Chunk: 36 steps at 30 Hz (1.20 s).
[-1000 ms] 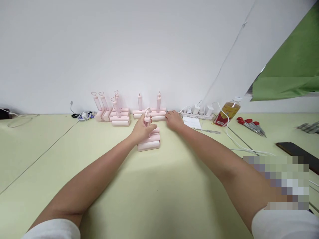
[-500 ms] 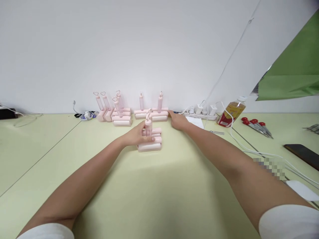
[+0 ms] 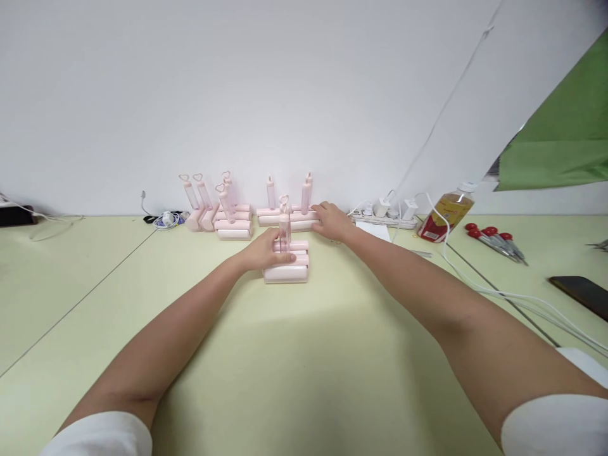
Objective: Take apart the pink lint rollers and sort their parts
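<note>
Near the middle of the table, my left hand is closed around the lower handles of pink lint rollers that stand upright, one close behind another. Their heads are white-and-pink cylinders, and the clear handles end in loops. Farther back by the wall, my right hand has its fingers around the right end of another pink lint roller. That one stands with others in a tight row, and part of its end is hidden by my fingers. A group of several more lint rollers stands to the left.
A power strip with plugs lies along the wall at right. Beyond it are a drink bottle, red-handled tools and a dark phone. White cables cross the right side. A coiled cord lies at left.
My right hand has shifted slightly left and its fingers now reach over the back roller's end. My left hand stays on the front rollers. The view has moved slightly.
</note>
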Each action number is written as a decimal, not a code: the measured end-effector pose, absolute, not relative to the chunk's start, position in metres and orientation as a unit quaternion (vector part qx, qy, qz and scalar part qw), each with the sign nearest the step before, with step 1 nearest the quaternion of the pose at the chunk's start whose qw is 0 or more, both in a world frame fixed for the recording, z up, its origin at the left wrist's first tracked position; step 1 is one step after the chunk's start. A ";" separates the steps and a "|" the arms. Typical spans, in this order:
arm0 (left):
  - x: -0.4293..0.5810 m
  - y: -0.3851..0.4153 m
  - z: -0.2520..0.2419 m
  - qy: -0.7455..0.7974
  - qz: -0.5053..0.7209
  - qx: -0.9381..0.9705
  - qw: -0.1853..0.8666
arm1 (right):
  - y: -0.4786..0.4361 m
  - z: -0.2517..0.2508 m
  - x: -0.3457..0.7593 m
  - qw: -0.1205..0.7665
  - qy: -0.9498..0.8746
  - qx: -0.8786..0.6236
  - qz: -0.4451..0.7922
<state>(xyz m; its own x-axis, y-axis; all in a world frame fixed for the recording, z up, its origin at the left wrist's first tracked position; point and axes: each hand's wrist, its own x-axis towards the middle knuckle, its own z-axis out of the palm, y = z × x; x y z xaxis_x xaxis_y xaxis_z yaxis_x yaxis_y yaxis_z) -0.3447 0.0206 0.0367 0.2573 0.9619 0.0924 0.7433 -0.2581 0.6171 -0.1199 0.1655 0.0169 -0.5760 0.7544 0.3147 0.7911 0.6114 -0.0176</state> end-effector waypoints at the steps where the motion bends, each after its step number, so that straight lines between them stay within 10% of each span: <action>1: -0.344 0.023 0.038 0.567 0.233 0.755 0.232 | 0.166 0.017 -0.125 0.143 -0.890 -0.428 -0.065; 16: -0.336 0.026 0.028 0.576 0.262 0.732 0.254 | 0.174 0.010 -0.111 0.111 -0.862 -0.492 -0.049; 25: -0.322 0.021 0.007 0.517 0.397 0.726 0.219 | 0.115 0.003 -0.112 0.350 -0.804 -0.458 0.145; 36: -0.340 -0.028 0.006 0.515 0.363 0.761 0.157 | 0.048 -0.003 -0.084 0.279 -0.836 -0.448 0.149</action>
